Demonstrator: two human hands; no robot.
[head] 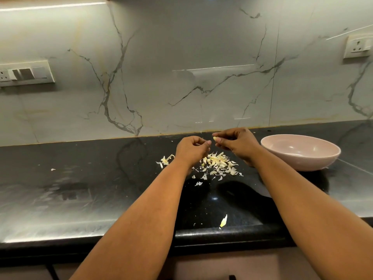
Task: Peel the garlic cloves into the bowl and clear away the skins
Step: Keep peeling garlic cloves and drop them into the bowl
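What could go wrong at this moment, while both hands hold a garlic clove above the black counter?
1. The right hand pinches the small pale garlic clove left of the pink round bowl, not over it; a slip would probably drop it into the pile of papery garlic skins.
2. The skins lie loose under the wrists; an arm movement may scatter them.
3. One stray yellowish skin piece lies near the edge of the glossy black stone counter and may fall off.

bowl (300,156): pale pink | skins (217,163): cream-yellow | counter (101,178): glossy black | backsplash (181,57): grey-veined white
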